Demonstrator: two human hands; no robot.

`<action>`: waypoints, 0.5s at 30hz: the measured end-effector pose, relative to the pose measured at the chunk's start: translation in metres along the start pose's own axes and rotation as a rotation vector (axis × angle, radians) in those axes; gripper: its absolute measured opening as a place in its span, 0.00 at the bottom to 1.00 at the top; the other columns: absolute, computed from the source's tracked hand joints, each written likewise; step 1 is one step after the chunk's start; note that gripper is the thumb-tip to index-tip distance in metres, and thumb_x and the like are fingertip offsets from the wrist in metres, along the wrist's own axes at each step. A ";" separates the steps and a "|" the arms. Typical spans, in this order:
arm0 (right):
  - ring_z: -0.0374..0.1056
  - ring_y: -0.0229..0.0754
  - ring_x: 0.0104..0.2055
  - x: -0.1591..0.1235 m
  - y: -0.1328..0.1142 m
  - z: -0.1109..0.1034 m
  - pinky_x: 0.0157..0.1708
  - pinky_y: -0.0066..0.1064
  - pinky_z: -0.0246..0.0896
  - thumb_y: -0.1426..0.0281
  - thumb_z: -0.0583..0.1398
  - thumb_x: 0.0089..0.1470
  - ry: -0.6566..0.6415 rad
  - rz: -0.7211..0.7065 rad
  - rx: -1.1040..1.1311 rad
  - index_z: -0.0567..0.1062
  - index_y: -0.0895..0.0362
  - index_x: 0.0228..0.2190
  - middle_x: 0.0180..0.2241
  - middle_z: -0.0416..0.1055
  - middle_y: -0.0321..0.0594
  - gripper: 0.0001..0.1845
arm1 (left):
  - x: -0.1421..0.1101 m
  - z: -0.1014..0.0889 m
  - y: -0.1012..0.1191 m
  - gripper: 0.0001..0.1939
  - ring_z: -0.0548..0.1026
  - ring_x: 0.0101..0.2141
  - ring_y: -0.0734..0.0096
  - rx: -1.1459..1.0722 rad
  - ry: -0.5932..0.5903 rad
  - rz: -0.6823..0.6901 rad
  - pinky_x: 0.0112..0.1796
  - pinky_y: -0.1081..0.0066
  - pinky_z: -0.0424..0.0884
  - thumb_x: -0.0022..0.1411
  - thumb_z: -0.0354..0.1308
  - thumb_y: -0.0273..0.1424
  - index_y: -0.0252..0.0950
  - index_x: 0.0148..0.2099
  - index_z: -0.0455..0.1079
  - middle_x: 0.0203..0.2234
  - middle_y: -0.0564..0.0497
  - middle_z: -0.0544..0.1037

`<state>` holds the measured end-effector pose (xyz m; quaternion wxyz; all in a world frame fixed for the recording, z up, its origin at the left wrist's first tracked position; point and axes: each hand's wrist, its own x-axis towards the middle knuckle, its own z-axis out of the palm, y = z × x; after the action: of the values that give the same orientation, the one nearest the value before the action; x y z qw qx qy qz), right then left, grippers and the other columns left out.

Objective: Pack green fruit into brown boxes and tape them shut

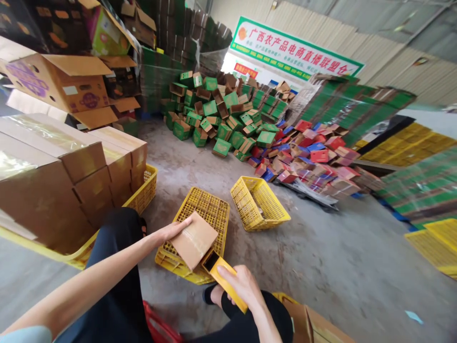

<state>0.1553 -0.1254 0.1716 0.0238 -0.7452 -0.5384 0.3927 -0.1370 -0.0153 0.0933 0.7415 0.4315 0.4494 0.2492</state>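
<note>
My left hand (pixel 174 229) grips the upper left edge of a small brown carton (pixel 195 239), thumb pointing along its top. A strip of clear tape runs over the carton's top. The carton rests on an upturned yellow plastic crate (pixel 210 202). My right hand (pixel 241 284) is closed around a yellow tape dispenser (pixel 224 277). The dispenser's dark, open head is close to the carton's near right corner; whether the two touch I cannot tell.
Several taped cartons (pixel 32 195) fill a large yellow crate (pixel 152 188) on the left. Another yellow crate (pixel 260 205) lies beyond on the concrete floor. Green boxes (pixel 223 145) and red and blue boxes (pixel 314 155) are heaped behind. A carton (pixel 321 328) stands by my right leg.
</note>
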 end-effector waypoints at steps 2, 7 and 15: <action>0.77 0.47 0.23 -0.009 -0.004 -0.015 0.20 0.28 0.63 0.44 0.59 0.59 0.062 0.045 -0.063 0.74 0.54 0.24 0.20 0.78 0.48 0.27 | 0.011 0.008 -0.014 0.51 0.83 0.45 0.47 -0.101 -0.023 -0.034 0.44 0.61 0.79 0.52 0.55 0.73 0.30 0.52 0.79 0.46 0.38 0.84; 0.78 0.49 0.25 -0.014 -0.021 -0.042 0.21 0.28 0.62 0.48 0.63 0.56 0.098 0.075 -0.256 0.74 0.54 0.22 0.21 0.78 0.50 0.24 | 0.038 0.019 -0.049 0.54 0.82 0.48 0.48 -0.251 -0.034 -0.097 0.44 0.61 0.79 0.50 0.51 0.76 0.32 0.55 0.76 0.48 0.37 0.84; 0.74 0.45 0.19 0.046 -0.047 -0.008 0.19 0.29 0.68 0.48 0.58 0.62 -0.094 0.009 -0.036 0.76 0.56 0.24 0.18 0.75 0.42 0.27 | 0.038 -0.029 -0.042 0.50 0.79 0.54 0.45 -0.102 0.316 0.003 0.52 0.60 0.76 0.59 0.48 0.72 0.28 0.53 0.77 0.51 0.33 0.81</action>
<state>0.1285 -0.0643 0.1729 -0.0167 -0.7286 -0.5427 0.4176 -0.1452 0.0045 0.0331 0.6823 0.3493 0.5464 0.3375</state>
